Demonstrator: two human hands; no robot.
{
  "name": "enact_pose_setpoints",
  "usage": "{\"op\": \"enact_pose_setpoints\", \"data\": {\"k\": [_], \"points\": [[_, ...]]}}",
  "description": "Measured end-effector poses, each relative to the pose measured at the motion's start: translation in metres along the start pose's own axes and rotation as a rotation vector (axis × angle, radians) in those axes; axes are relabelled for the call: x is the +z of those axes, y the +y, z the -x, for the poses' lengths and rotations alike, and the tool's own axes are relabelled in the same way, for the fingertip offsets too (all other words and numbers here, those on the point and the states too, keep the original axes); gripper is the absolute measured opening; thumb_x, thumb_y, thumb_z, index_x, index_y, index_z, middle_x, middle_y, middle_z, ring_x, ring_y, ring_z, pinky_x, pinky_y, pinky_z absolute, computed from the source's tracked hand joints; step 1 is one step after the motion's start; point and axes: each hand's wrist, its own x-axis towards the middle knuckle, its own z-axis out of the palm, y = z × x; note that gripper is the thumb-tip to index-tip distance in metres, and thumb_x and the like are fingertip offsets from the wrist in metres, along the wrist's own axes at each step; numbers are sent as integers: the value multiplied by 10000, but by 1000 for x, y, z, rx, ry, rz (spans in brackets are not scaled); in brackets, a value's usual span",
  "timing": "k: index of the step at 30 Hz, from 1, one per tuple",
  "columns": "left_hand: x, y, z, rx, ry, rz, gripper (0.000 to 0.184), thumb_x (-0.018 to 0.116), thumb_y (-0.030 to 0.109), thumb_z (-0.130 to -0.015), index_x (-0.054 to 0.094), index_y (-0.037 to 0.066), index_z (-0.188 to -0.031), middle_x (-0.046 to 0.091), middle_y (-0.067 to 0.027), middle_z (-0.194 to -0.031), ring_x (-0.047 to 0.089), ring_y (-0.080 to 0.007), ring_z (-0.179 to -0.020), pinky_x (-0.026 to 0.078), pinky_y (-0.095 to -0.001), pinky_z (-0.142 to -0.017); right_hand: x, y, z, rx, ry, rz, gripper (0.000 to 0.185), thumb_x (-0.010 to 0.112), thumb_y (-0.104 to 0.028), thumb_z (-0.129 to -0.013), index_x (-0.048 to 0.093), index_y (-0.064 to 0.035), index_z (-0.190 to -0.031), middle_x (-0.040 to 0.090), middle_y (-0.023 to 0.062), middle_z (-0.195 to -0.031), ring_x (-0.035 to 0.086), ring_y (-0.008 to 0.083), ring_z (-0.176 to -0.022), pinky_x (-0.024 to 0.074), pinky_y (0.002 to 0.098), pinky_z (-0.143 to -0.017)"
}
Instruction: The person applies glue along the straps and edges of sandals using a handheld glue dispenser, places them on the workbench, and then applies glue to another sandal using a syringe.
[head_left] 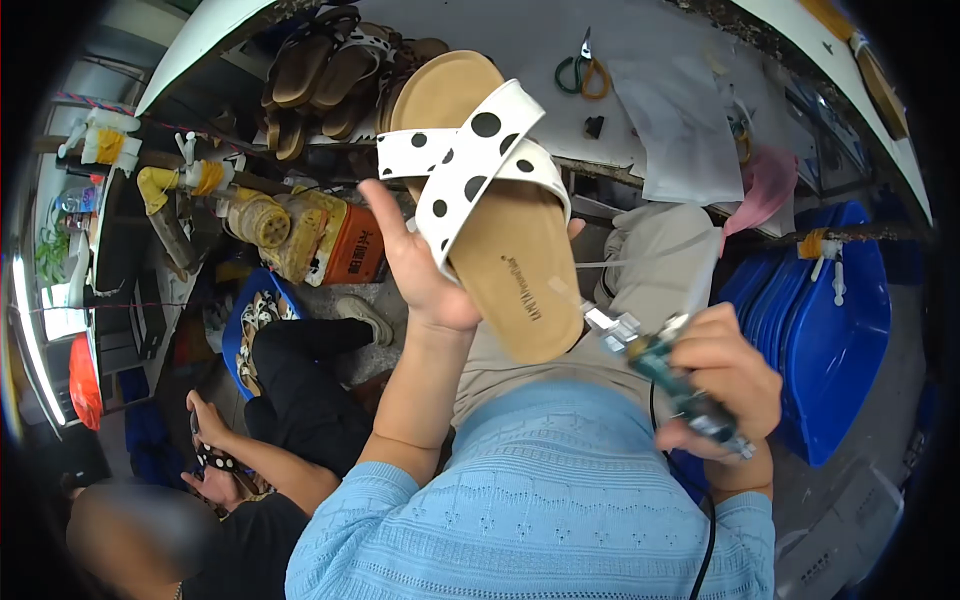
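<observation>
A tan sandal (520, 265) with white straps and black dots rests on my left hand (437, 275), which supports it from below with the thumb raised beside the straps. My right hand (722, 380) is wrapped round a green hand tool (675, 385) with a metal nozzle and a black cord. The nozzle points at the sandal's insole, close to its lower right edge; whether they touch is unclear.
Several sandals (345, 70) are piled at the back left of the bench (480, 25). Scissors (583, 75) and a plastic sheet (680, 130) lie there. Blue trays (835, 330) stand right. A co-worker (270, 470) sits left, near an orange container (350, 245).
</observation>
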Motion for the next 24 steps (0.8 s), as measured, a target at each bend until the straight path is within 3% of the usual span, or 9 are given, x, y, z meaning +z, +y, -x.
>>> {"op": "enact_pose_setpoints", "data": {"k": [2,6,7,10,11,14,15,24], "points": [[-5,0,-4,-89,-145,96,1036,411,849,-813,279,131,-1548,389,-198,-1519,426,-449,-1343,223,-753,-1091,-6,8,7,3,137,-31,450,917,-309,-654,627,0,-804,680,139,-890,650,249,-760,460,354,-666],[19,-15,-2,-94,-50,41,1030,435,853,-797,364,103,-1499,498,-197,-1406,499,-427,-1254,284,-706,-1078,-4,11,-5,31,230,195,395,912,-220,-656,606,11,-751,676,153,-874,609,231,-688,458,321,-623],[28,-18,0,-47,71,-36,1045,445,858,-793,383,68,-1475,523,-238,-1339,521,-406,-1217,356,-657,-1050,-3,13,-9,-1,223,247,394,917,-210,-644,603,6,-741,678,147,-868,607,227,-684,458,311,-617],[22,-17,-7,-28,9,29,1080,428,834,-829,328,-22,-1480,471,-341,-1332,494,-453,-1236,427,-569,-1056,5,18,-15,-52,200,348,365,911,-158,-634,605,10,-743,680,147,-872,607,230,-694,461,310,-626],[26,-25,-11,-87,-197,37,1056,407,799,-866,298,-48,-1487,436,-359,-1366,476,-470,-1253,432,-547,-1071,7,19,-14,-45,195,345,338,896,-125,-649,615,23,-765,678,160,-886,611,241,-712,463,329,-648],[43,-37,-6,-9,93,-183,1090,391,854,-825,322,-6,-1491,406,-333,-1431,520,-409,-1228,507,-519,-977,11,25,-17,-66,225,383,325,895,-109,-653,650,34,-810,693,145,-872,628,234,-723,476,329,-667],[41,-41,-7,30,99,-164,1081,378,839,-844,303,-21,-1495,377,-350,-1449,514,-413,-1236,523,-475,-968,12,27,-18,-59,239,399,326,896,-116,-657,656,35,-819,693,141,-861,629,228,-717,477,323,-662],[33,-42,-6,95,157,-443,1020,301,814,-888,303,3,-1507,390,-357,-1449,497,-434,-1278,488,-481,-1025,10,27,-24,51,244,453,260,872,-127,-712,697,35,-817,678,109,-816,622,182,-655,473,282,-574]]}}
